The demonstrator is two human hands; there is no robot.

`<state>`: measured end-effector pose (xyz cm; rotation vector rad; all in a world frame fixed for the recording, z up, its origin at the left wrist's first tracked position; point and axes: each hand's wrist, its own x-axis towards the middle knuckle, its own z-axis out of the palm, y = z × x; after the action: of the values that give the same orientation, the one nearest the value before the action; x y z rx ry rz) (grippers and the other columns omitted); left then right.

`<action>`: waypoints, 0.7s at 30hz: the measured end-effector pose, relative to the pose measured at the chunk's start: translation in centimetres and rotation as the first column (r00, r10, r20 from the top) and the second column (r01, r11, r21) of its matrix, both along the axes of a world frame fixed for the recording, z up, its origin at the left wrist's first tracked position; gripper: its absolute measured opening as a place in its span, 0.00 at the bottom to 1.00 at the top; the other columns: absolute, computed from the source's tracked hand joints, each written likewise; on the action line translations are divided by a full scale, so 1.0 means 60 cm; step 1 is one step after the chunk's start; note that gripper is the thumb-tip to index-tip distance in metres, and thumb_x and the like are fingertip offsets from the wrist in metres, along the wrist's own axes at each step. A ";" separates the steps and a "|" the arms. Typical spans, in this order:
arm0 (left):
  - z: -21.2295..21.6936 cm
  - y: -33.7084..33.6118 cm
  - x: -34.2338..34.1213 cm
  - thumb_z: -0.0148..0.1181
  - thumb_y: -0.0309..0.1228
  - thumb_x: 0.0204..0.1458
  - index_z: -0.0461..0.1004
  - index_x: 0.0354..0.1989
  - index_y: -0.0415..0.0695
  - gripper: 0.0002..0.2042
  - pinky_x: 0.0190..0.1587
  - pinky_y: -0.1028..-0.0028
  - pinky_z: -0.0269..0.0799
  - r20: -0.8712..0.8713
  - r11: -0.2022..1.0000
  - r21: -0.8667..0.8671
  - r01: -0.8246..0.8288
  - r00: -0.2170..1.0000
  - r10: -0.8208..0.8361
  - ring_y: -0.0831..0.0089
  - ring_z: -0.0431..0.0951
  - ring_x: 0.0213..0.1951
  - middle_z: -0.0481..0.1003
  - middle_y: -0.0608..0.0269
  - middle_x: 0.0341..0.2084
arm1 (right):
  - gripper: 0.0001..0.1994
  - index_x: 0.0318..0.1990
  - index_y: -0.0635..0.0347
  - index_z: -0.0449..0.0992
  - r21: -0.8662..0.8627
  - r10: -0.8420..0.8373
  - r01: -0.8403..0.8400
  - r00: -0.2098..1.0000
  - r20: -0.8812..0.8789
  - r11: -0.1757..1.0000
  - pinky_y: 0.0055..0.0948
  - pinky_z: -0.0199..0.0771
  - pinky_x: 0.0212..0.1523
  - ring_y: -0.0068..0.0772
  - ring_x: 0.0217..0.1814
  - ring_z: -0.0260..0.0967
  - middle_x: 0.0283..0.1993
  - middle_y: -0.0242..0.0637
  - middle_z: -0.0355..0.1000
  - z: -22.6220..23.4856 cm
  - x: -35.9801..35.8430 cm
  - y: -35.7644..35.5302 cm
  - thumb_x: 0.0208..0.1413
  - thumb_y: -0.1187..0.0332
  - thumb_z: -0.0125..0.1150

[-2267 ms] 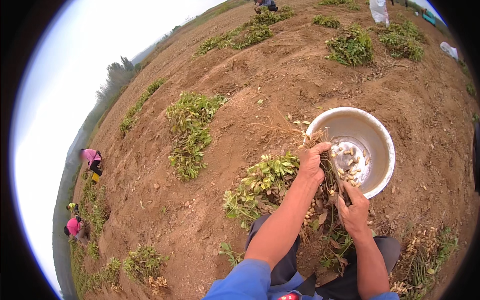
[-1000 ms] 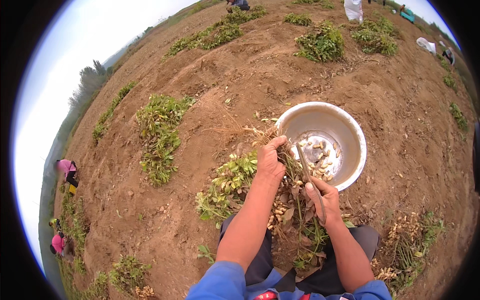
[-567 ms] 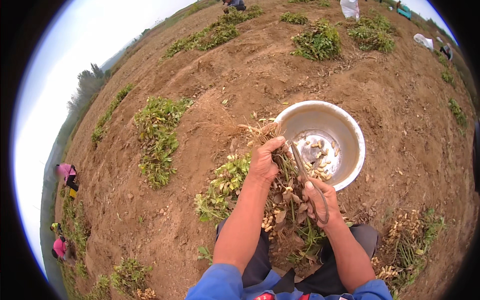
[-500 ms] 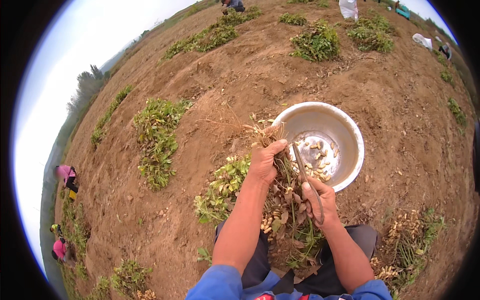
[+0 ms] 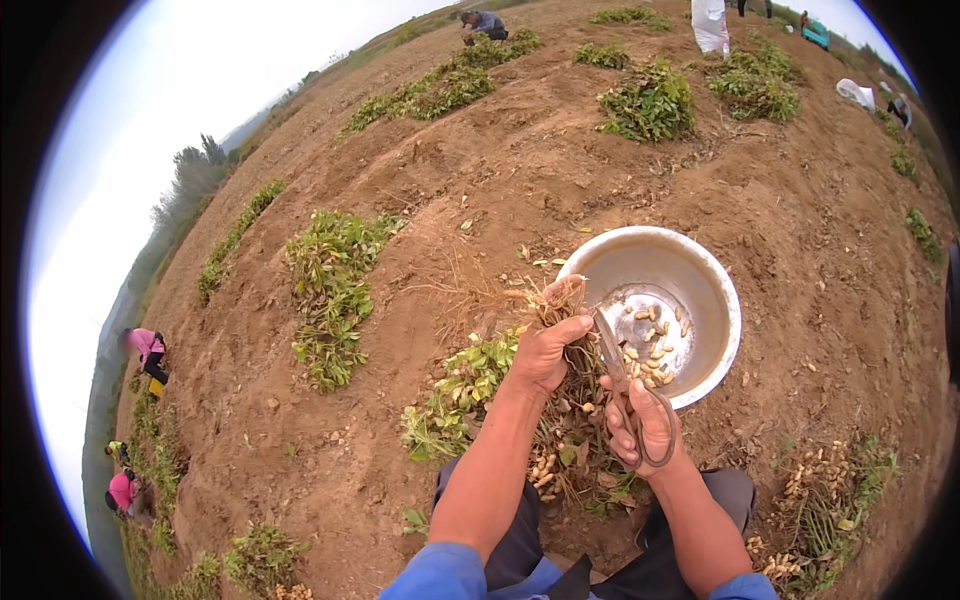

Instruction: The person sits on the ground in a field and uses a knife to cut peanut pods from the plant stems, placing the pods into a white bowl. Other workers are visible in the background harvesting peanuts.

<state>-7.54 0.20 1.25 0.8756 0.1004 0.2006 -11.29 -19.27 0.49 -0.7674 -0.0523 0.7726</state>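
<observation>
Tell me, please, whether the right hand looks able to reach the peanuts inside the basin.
Probably yes: the right hand is close beside the basin, which is open above the peanuts. However, the hand holds scissors, so grasping the peanuts might be awkward.

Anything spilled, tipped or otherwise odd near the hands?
Nothing clearly stands out. The basin sits upright with peanuts inside, the left hand grips a bunch of plants, and the right hand holds scissors.
</observation>
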 end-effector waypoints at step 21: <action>-0.015 0.045 -0.012 0.61 0.26 0.53 0.74 0.47 0.37 0.13 0.38 0.64 0.79 -0.203 0.987 -0.132 -0.088 0.977 0.060 0.62 0.81 0.35 0.79 0.57 0.30 | 0.23 0.49 0.53 0.71 -0.217 -0.285 0.255 0.951 -0.122 0.942 0.20 0.60 0.23 0.20 0.26 0.61 0.31 0.28 0.66 -0.003 0.080 -0.003 0.63 0.42 0.53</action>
<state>-8.26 2.90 0.34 0.7500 0.3305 0.1731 -6.48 -19.47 0.30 -0.8809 0.2680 0.5753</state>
